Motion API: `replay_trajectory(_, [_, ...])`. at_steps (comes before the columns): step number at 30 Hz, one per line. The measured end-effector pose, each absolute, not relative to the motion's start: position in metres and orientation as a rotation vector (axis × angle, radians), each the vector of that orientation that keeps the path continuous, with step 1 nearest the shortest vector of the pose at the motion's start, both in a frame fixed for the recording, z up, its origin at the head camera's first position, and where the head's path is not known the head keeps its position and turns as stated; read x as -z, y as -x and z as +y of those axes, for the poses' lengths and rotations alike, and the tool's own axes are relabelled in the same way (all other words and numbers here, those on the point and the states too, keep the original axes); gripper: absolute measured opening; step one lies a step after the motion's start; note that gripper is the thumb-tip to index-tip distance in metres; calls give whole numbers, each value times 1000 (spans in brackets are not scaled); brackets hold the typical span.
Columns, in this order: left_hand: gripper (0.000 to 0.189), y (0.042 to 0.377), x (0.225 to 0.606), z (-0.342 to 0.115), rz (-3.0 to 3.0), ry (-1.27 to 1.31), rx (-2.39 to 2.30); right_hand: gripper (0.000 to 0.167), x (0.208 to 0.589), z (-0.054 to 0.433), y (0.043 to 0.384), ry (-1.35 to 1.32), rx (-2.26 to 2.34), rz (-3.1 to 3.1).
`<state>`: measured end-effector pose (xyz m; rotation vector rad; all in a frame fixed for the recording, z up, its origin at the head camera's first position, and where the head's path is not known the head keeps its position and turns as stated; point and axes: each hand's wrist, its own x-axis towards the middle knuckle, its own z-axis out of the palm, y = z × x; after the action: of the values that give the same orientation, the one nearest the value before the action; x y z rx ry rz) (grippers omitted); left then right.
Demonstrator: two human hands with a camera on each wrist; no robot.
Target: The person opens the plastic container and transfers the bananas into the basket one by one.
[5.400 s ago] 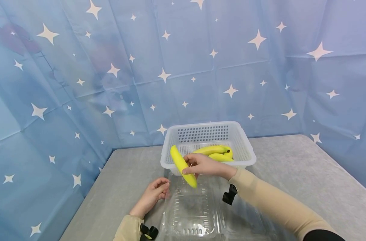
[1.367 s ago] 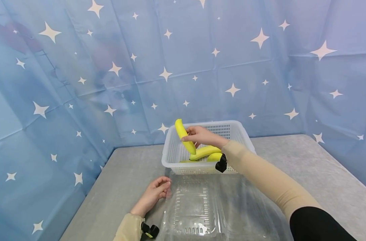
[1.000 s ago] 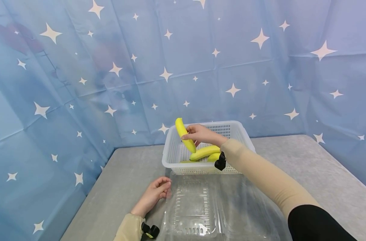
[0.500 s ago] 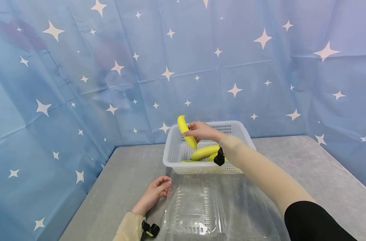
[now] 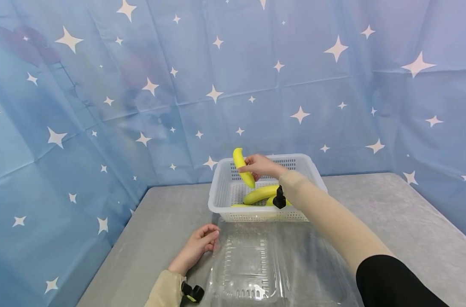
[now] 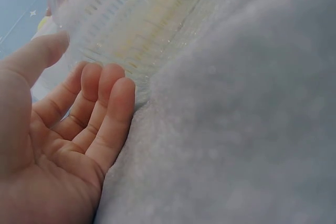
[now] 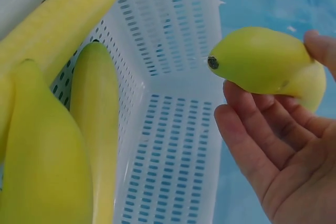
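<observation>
A yellow banana [image 5: 243, 168] is held in my right hand [image 5: 260, 166], thumb on one side and fingers on the other, above the left part of the white basket [image 5: 215, 187]. In the right wrist view the dark tip of this banana [image 7: 257, 61] points toward the basket wall. Several more bananas [image 5: 260, 194] lie inside the basket, partly covered by my wrist. My left hand [image 5: 196, 245] rests beside the left edge of a clear plastic container [image 5: 244, 264]. Its fingers [image 6: 118, 108] are loosely bent near that edge, the thumb stands apart, and nothing lies between them.
The clear container's hinged lid half [image 5: 313, 268] spreads to the right, in front of the basket. Everything stands on a grey cloth-covered table [image 5: 375, 204]. A blue star-patterned curtain [image 5: 256, 76] hangs behind the table and along its left side.
The banana in my right hand has risen from low over the clear container to above the basket, lately drifting slightly right. My left hand has stayed by the container's edge.
</observation>
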<state>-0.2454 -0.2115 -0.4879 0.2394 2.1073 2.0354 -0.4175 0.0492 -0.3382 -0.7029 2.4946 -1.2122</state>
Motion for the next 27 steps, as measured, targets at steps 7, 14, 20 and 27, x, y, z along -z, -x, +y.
replay_trajectory(7, [35, 245, 489, -210, 2112, -212, -2049, 41, 342, 46, 418, 728, 1152, 2508])
replay_trajectory(14, [36, 245, 487, -209, 2093, -230, -2062, 35, 344, 46, 418, 711, 1157, 2484])
replay_trajectory(20, [36, 246, 489, -211, 2087, -252, -2066, 30, 344, 46, 418, 723, 1103, 2505])
replay_trajectory(27, [38, 247, 491, -211, 2093, -251, -2053, 28, 342, 43, 415, 718, 1002, 2522])
